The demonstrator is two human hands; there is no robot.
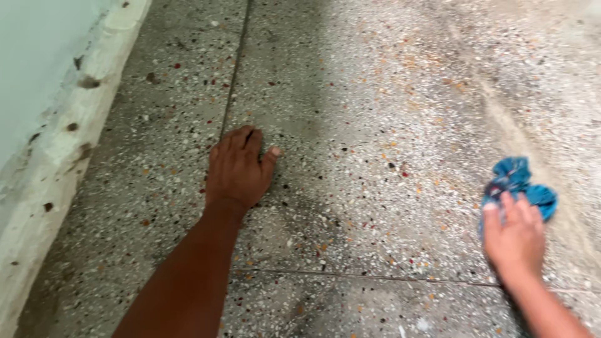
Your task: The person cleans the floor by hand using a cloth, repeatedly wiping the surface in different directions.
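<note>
My left hand (236,170) lies palm down on the speckled terrazzo floor (375,125), fingers stretched forward and holding nothing. It rests beside a thin joint line (233,81) in the floor. My right hand (514,236) is at the lower right and presses a crumpled blue cloth (521,181) against the floor. The fingers cover the near part of the cloth, while the rest sticks out beyond the fingertips.
A white painted skirting (62,144) with chipped dark spots runs along the left edge below a pale wall (31,56). Another joint line (375,277) crosses the floor near my wrists. The floor looks darker around my left hand and paler towards the right.
</note>
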